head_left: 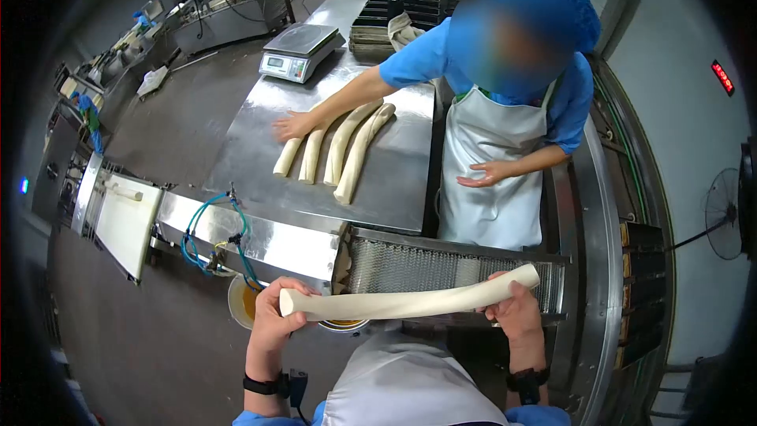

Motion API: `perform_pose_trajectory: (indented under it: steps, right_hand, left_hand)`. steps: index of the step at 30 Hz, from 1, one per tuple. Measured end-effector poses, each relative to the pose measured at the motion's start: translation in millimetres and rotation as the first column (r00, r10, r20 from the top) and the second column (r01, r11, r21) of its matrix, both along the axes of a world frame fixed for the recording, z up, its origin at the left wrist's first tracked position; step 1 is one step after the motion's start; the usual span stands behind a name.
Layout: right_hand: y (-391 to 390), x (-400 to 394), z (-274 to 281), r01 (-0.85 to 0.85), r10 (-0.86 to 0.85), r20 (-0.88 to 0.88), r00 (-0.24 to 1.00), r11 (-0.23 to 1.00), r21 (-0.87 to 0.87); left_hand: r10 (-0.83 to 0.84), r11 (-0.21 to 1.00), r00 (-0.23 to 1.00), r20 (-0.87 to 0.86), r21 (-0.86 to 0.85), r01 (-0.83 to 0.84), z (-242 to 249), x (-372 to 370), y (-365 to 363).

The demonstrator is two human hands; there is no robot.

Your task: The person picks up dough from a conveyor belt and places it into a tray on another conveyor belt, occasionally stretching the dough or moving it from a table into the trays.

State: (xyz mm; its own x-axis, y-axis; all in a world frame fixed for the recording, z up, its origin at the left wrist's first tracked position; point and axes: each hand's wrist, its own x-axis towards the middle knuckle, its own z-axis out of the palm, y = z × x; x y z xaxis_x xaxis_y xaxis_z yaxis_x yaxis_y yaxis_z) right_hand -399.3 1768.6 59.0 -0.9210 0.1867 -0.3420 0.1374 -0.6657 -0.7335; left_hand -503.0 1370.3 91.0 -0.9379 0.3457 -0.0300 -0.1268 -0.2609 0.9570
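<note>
A long, pale dough roll stretches between my two hands, in front of my apron and close to the near side of the mesh conveyor. My left hand grips its left end, fingers wrapped round it. Near the right end, my right hand is closed around the roll from below. Several similar dough rolls lie side by side on the steel table across from me. A co-worker's hand rests at the leftmost of these rolls; the co-worker's other hand is held palm up, holding nothing.
The wire-mesh conveyor runs between me and the co-worker. A digital scale and stacked dark trays stand on the table's far part. Blue hoses hang at the left above a bucket. A fan is at the right wall.
</note>
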Motion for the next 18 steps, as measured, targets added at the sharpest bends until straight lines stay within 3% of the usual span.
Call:
perform_pose_trajectory:
  steps: [9, 18]
  right_hand:
    - [18.3, -18.5, -8.6, -0.108, 0.109, -0.003, 0.994, 0.991, -0.078]
    - [26.3, -18.9, -10.7, -0.074, 0.078, 0.062, 0.995, 0.995, -0.069]
  left_hand:
    - [0.043, 0.999, 0.994, 0.104, -0.005, -0.043, 6.1, 12.0, 10.0]
    - [0.024, 0.999, 0.994, 0.11, -0.034, -0.02, -1.4, 2.6, 26.7]
